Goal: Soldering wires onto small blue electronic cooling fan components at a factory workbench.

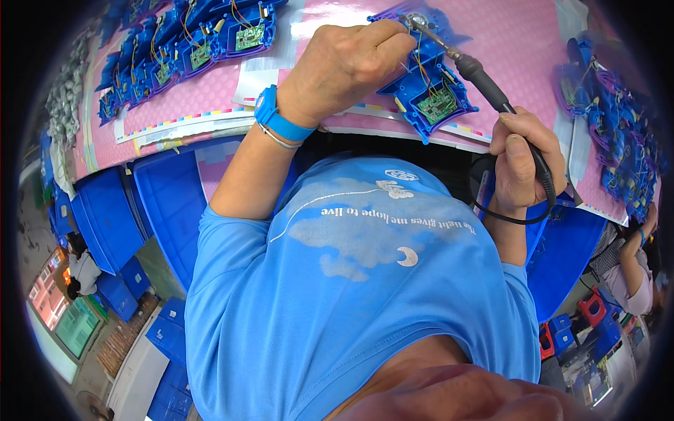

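My right hand (523, 158) is wrapped round the dark handle of a soldering iron (481, 77), whose cable loops down past the wrist. The iron's metal tip reaches up and left to the far part of an opened blue plastic housing (421, 88). Inside the near half of that housing sits a green circuit board (437, 105), with thin red and yellow wires running from it. My left hand (351, 63) is closed in a pinch beside the iron's tip, over the housing's left edge. What its fingertips hold is hidden; a thin pale strand shows just below them.
Several similar opened housings (200, 52) with boards and wires stand in a row at the left. More blue housings (611, 133) are heaped at the right. Blue bins (109, 217) stand below the pink-covered table (316, 21). Another person's arm (635, 263) shows at the far right.
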The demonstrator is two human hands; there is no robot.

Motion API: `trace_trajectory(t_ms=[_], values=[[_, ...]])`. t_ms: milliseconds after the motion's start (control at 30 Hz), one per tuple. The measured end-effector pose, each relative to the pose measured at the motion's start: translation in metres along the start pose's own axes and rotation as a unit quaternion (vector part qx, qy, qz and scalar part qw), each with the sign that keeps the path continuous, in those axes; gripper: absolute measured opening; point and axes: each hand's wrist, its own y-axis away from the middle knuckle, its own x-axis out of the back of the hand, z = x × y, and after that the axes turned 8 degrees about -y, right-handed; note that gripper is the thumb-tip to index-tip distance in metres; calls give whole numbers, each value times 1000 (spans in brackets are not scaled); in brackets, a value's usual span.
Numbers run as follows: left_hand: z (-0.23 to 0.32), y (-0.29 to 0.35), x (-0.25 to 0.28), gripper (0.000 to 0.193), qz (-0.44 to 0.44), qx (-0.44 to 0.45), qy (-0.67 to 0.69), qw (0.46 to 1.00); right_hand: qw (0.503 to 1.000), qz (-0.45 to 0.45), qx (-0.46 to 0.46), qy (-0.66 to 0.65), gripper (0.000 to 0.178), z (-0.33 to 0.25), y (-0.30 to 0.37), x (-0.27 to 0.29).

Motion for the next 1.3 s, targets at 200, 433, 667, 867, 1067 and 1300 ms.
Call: trace_trajectory(t_ms=[200, 433, 667, 867, 1067, 1300], values=[[-1, 1, 0, 21, -4, 7, 14, 1000, 1000, -3, 5, 3, 26, -3, 2, -1], [-1, 1, -2, 23, 2, 20, 37, 999, 1000, 0, 1, 4, 26, -3, 4, 1], [0, 0, 0, 23, 0, 30, 52, 998, 1000, 20, 17, -6, 23, 0, 2, 1], [0, 1, 0, 25, -4, 32, 49, 998, 999, 32, 14, -5, 22, 0, 3, 2], [-1, 2, 5, 28, 26, 50, 75, 996, 999, 25, 21, -11, 22, -2, 3, 5], [-4, 15, 31, 40, -121, 92, 300, 942, 998, 53, 17, -11, 22, -3, 8, 13]])
